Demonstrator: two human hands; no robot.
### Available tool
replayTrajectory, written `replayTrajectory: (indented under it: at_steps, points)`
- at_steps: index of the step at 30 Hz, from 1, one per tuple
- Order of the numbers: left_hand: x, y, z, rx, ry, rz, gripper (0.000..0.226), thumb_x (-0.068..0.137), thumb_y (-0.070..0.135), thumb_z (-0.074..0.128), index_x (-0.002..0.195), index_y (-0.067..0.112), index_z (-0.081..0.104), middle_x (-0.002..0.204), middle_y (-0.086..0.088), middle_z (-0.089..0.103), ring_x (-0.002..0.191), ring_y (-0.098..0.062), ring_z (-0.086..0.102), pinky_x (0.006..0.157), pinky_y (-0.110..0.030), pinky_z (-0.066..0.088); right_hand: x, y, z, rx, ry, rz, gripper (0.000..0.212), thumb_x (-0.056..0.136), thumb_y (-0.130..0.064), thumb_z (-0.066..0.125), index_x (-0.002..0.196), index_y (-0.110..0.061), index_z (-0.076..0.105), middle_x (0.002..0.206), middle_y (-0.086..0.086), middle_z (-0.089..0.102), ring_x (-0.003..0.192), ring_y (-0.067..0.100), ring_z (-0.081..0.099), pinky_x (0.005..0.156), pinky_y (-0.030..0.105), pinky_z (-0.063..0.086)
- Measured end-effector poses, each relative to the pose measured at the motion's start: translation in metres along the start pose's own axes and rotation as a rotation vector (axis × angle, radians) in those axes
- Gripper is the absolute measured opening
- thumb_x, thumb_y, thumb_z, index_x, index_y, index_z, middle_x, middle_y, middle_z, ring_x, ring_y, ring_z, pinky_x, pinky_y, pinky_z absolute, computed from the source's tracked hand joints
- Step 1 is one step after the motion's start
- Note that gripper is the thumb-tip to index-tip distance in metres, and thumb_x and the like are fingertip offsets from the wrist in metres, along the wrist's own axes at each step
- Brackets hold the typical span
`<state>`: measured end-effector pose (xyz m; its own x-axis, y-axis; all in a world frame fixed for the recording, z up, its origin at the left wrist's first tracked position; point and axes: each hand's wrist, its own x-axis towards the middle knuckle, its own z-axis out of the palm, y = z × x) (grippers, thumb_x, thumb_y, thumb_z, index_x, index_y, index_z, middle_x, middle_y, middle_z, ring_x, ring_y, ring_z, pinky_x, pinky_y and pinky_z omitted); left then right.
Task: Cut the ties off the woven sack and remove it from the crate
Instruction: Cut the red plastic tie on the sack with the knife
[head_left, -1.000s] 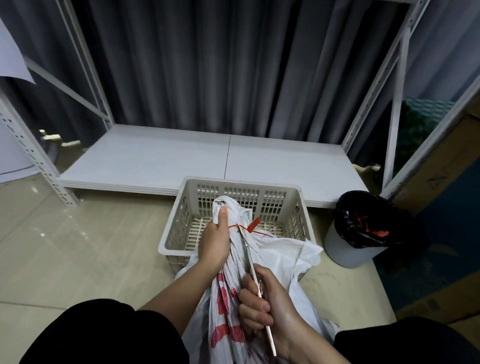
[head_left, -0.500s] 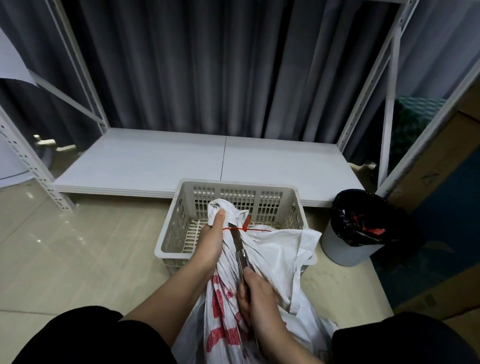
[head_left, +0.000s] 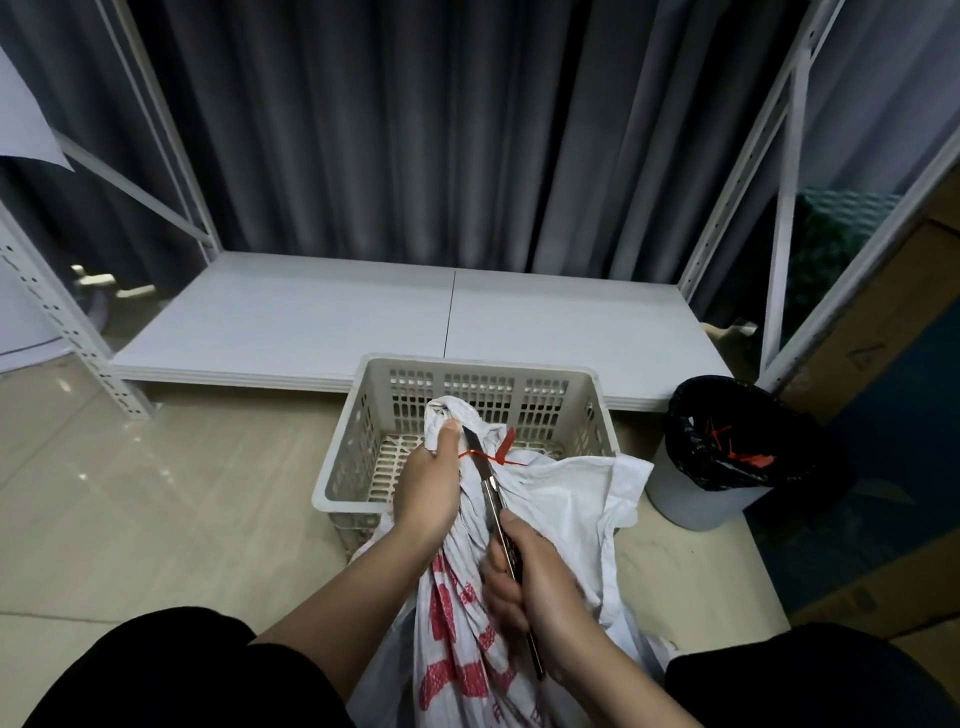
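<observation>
Left hand (head_left: 427, 493) grips sack (head_left: 550, 499); its red print (head_left: 457, 618) unreadable.

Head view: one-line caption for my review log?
Left hand grips the sack's bunched neck while right hand slides a knife under the red tie.

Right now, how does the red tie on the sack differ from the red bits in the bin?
The red tie is whole and cinched around the woven sack's gathered neck; the red bits lie loose in the black-lined bin. The knife blade touches the tie; nothing touches the bits. Both are thin and red.
</observation>
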<state>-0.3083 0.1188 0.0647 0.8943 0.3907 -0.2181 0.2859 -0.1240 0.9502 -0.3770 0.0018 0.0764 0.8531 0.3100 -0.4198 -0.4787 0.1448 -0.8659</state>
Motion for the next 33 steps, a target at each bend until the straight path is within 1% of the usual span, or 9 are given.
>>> replayTrajectory:
  at_steps: [3, 5, 8, 11, 14, 21, 26, 30, 33]
  points:
    - [-0.003, 0.002, 0.002, 0.028, 0.032, 0.015, 0.056, 0.096, 0.05, 0.038, 0.049, 0.02, 0.028, 0.045, 0.003, 0.027, 0.05, -0.018, 0.032, 0.058, -0.032, 0.025, 0.0, -0.005, 0.0, 0.198, -0.115, 0.071, 0.046, 0.097, -0.035, 0.033, 0.055, -0.016, 0.037, 0.037, -0.002, 0.019, 0.027, 0.011, 0.016, 0.038, 0.022, 0.008]
    - [-0.002, 0.001, 0.002, 0.026, 0.031, 0.014, 0.057, 0.095, 0.052, 0.037, 0.049, 0.02, 0.027, 0.046, 0.001, 0.028, 0.052, -0.018, 0.033, 0.059, -0.033, 0.025, -0.001, -0.006, 0.0, 0.268, -0.171, 0.098, 0.043, 0.094, -0.036, 0.037, 0.055, -0.016, 0.036, 0.036, -0.003, 0.018, 0.026, 0.009, 0.015, 0.035, 0.017, 0.011]
    - [0.0, -0.001, 0.001, 0.053, 0.037, 0.013, 0.057, 0.095, 0.054, 0.034, 0.05, 0.02, 0.026, 0.045, 0.002, 0.026, 0.049, -0.019, 0.03, 0.058, -0.033, 0.025, -0.003, -0.004, 0.003, 0.359, -0.199, 0.147, 0.039, 0.089, -0.037, 0.041, 0.056, -0.016, 0.035, 0.035, -0.003, 0.016, 0.024, 0.008, 0.015, 0.033, 0.015, 0.01]
    - [0.001, 0.001, 0.001, 0.061, 0.067, 0.01, 0.056, 0.096, 0.054, 0.033, 0.053, 0.019, 0.027, 0.047, 0.002, 0.027, 0.049, -0.019, 0.032, 0.057, -0.033, 0.026, -0.006, -0.003, 0.005, 0.334, -0.179, 0.145, 0.039, 0.088, -0.037, 0.041, 0.056, -0.016, 0.035, 0.036, -0.003, 0.016, 0.026, 0.009, 0.014, 0.034, 0.017, 0.009]
    - [0.003, 0.0, 0.003, 0.074, 0.09, 0.015, 0.055, 0.096, 0.055, 0.032, 0.056, 0.017, 0.03, 0.051, 0.0, 0.031, 0.053, -0.02, 0.037, 0.059, -0.032, 0.029, -0.009, -0.005, 0.007, 0.337, -0.175, 0.148, 0.038, 0.087, -0.036, 0.041, 0.056, -0.016, 0.035, 0.035, -0.003, 0.016, 0.025, 0.008, 0.014, 0.034, 0.014, 0.009]
    - [0.005, -0.002, 0.005, 0.082, 0.097, 0.001, 0.057, 0.096, 0.054, 0.033, 0.053, 0.017, 0.028, 0.048, 0.001, 0.029, 0.049, -0.02, 0.033, 0.058, -0.032, 0.027, -0.013, -0.004, 0.007, 0.362, -0.158, 0.175, 0.04, 0.088, -0.036, 0.037, 0.054, -0.014, 0.034, 0.033, -0.003, 0.017, 0.023, 0.008, 0.015, 0.032, 0.01, 0.016]
    - [0.006, -0.004, 0.006, 0.089, 0.105, -0.022, 0.057, 0.096, 0.054, 0.032, 0.053, 0.017, 0.029, 0.05, 0.001, 0.031, 0.048, -0.02, 0.034, 0.055, -0.032, 0.025, -0.016, -0.005, 0.008, 0.328, -0.142, 0.184, 0.039, 0.082, -0.036, 0.041, 0.05, -0.015, 0.035, 0.033, -0.003, 0.017, 0.023, 0.008, 0.014, 0.033, 0.011, 0.014]
    - [0.006, -0.003, 0.007, 0.059, 0.082, -0.034, 0.057, 0.096, 0.055, 0.033, 0.053, 0.017, 0.029, 0.05, 0.001, 0.031, 0.049, -0.02, 0.034, 0.057, -0.032, 0.027, -0.018, -0.005, 0.006, 0.361, -0.146, 0.192, 0.039, 0.082, -0.036, 0.042, 0.051, -0.014, 0.034, 0.033, -0.003, 0.017, 0.023, 0.008, 0.013, 0.033, 0.009, 0.014]
    - [0.01, -0.012, 0.007, 0.061, 0.087, -0.047, 0.056, 0.097, 0.053, 0.032, 0.055, 0.017, 0.032, 0.05, 0.001, 0.031, 0.048, -0.019, 0.034, 0.055, -0.03, 0.028, -0.022, -0.006, 0.008, 0.326, -0.196, 0.167, 0.038, 0.079, -0.037, 0.044, 0.05, -0.014, 0.034, 0.032, -0.003, 0.017, 0.022, 0.008, 0.014, 0.036, 0.012, 0.007]
